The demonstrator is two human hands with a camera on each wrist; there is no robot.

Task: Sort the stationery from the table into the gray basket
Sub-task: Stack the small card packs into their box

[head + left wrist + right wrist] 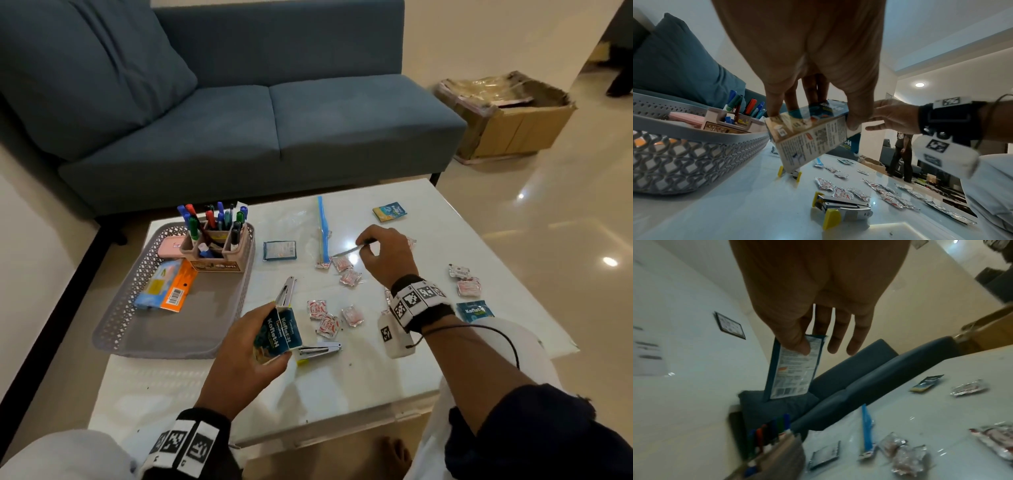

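Note:
The gray basket (pixel 113 329) sits at the table's left and holds a pen holder (pixel 215 250) full of markers, a pink eraser (pixel 169 247) and an orange pack (pixel 178 291). My left hand (pixel 257 346) grips a small stack of blue Koflet-H packets (pixel 281 334) just right of the basket; the same packets (pixel 812 134) show in the left wrist view. My right hand (pixel 368 245) pinches one blue sachet (pixel 793 368) above the table's middle. Two metal staplers lie on the table, one (pixel 286 291) beside the basket and one (pixel 318 349) near my left hand.
Several red-and-silver candy sachets (pixel 329 322) are scattered over the white table (pixel 359 383). A blue zip bag (pixel 322 226), a blue packet (pixel 279 250) and other packets (pixel 389 210) lie farther back. A blue sofa (pixel 274 113) stands behind, a cardboard box (pixel 513 126) on the floor to the right.

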